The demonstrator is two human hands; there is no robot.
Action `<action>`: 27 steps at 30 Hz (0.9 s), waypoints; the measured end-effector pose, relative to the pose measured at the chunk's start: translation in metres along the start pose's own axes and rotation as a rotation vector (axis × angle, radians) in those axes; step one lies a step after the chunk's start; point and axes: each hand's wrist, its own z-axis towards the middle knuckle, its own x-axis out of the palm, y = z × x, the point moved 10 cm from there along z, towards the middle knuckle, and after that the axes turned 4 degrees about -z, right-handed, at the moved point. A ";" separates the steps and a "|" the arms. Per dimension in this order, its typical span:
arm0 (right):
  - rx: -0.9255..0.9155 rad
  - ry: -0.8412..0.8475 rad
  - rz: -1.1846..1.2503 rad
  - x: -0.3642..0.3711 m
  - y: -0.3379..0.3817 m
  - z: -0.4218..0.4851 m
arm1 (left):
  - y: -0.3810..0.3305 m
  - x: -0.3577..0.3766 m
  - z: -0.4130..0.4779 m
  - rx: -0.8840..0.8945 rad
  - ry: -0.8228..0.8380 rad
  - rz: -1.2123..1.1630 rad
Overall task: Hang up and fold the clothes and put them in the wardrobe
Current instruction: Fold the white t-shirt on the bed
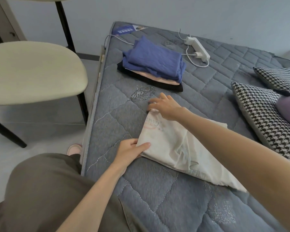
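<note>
On the gray mattress [157,206], your cream printed garment [171,143] looks light and floppy, so I'd work it by the corners. Left hand [132,149] pinches the near corner. Right hand [167,108] is on the far one, can't tell if it's gripping.

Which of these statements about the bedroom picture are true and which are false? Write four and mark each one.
1. The left hand and the right hand both touch the white garment. True.
2. The blue garment lies at the bottom of the stack. False: it is on top, and a black garment is at the bottom.
3. A white power strip lies on the mattress. True.
4. The checked cushions lie on the chair. False: they lie on the mattress.
</note>
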 end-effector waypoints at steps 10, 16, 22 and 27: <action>-0.167 0.030 -0.127 0.003 0.006 0.023 | -0.014 -0.004 0.000 0.134 -0.053 0.160; -0.096 -0.101 -0.066 -0.014 -0.002 0.022 | -0.043 -0.020 -0.004 0.235 -0.154 0.206; 0.068 -0.345 0.165 -0.072 -0.002 0.051 | -0.115 -0.083 -0.017 0.467 -0.407 0.299; 0.086 -0.637 0.438 -0.130 0.004 0.065 | -0.177 -0.123 -0.045 0.660 -0.607 0.368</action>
